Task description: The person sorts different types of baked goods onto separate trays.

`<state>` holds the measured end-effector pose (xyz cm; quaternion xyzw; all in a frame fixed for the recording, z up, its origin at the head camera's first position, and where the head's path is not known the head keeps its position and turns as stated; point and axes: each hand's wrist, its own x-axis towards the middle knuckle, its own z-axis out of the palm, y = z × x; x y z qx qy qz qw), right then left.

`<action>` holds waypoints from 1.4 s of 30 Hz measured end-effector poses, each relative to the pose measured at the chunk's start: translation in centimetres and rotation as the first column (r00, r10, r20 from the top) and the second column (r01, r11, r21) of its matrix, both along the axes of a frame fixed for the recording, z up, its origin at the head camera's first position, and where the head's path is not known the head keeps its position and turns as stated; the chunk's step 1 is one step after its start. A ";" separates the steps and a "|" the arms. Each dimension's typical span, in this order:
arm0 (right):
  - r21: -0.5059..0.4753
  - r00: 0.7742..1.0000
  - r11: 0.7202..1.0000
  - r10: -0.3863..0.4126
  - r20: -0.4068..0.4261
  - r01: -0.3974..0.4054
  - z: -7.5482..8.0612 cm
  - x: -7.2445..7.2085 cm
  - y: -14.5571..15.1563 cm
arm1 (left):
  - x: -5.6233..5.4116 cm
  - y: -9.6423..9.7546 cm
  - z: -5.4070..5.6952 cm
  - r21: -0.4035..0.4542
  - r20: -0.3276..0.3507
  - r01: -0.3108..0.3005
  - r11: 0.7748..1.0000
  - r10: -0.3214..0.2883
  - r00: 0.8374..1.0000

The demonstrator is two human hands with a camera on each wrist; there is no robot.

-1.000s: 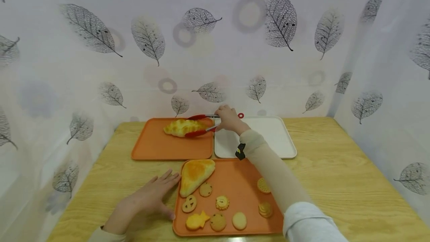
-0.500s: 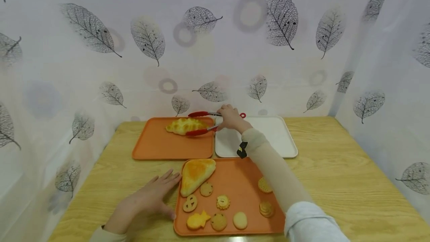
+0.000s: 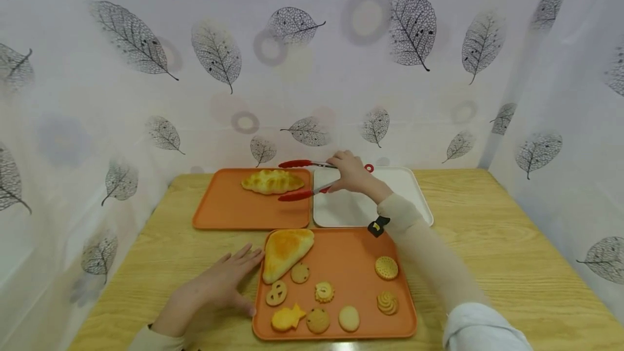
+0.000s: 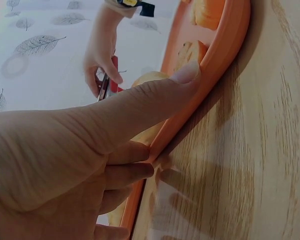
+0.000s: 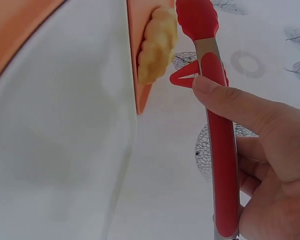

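Tongs [image 5: 222,160] are gripped by the right hand [image 3: 352,171], their arms parted, apparently to clear the bread [image 3: 273,182] on the far tray [image 3: 239,211] at eleven o'clock. The near tray [image 3: 351,264] is seemingly steadied at nine o'clock by the left hand [image 3: 219,285], fingers spread.

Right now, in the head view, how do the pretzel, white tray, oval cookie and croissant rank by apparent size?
Largest to smallest:
1. white tray, even partly hidden
2. croissant
3. pretzel and oval cookie, too alike to rank
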<state>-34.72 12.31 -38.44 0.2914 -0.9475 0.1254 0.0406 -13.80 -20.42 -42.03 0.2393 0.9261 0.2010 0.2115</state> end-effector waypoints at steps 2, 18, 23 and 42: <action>-0.014 1.000 1.000 0.018 -0.005 -0.018 0.3 0.8 0.7 | 0.0 0.0 0.0 -0.003 0.002 0.001 1.000 -0.001 1.000; -0.053 0.984 0.983 0.175 -0.015 -0.176 1.2 7.3 4.8 | 0.1 0.0 0.0 0.013 0.001 0.011 1.000 -0.011 1.000; -0.046 0.978 0.977 0.206 -0.027 -0.207 1.1 8.9 5.3 | -0.1 0.1 0.0 0.002 -0.005 0.009 1.000 -0.009 1.000; 0.036 0.961 0.965 0.260 -0.095 -0.258 -1.3 10.9 4.1 | 0.1 0.1 0.2 0.002 0.004 0.012 1.000 -0.012 1.000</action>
